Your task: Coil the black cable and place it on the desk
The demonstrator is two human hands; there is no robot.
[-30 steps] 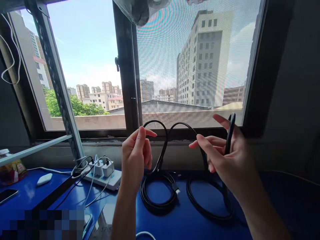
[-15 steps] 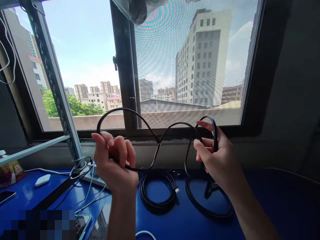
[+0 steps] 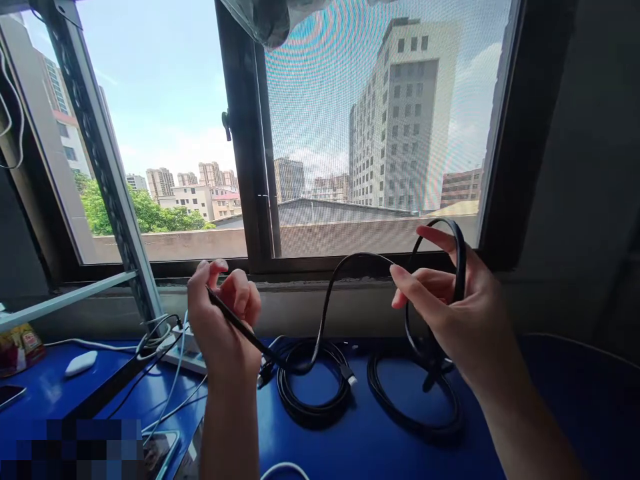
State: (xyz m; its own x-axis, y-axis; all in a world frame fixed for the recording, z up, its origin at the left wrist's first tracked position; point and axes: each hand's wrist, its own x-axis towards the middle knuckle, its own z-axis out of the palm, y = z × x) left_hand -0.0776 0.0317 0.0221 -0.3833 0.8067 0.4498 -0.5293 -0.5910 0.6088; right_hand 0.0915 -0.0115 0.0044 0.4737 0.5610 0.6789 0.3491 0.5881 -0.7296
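Head view | left hand [image 3: 223, 320] grips black cable [image 3: 330, 293] | right hand [image 3: 450, 313] holds its loop

Two cable coils [image 3: 314, 383] on table [image 3: 550, 413], power strip [image 3: 187, 357] left.

Two bare forearms rise from the bottom edge, each ending in a bare hand. No sleeve, cuff, watch, band or glove shows on either arm as far as the view reaches. The left hand [image 3: 223, 327] is seen from the back, its wrist slim and its knuckles rounded. The right hand [image 3: 457, 313] is seen from the thumb side, with long, slender fingers [image 3: 415, 290]. The nails that show are short, neatly trimmed and plain. No ring shows on any finger in view.
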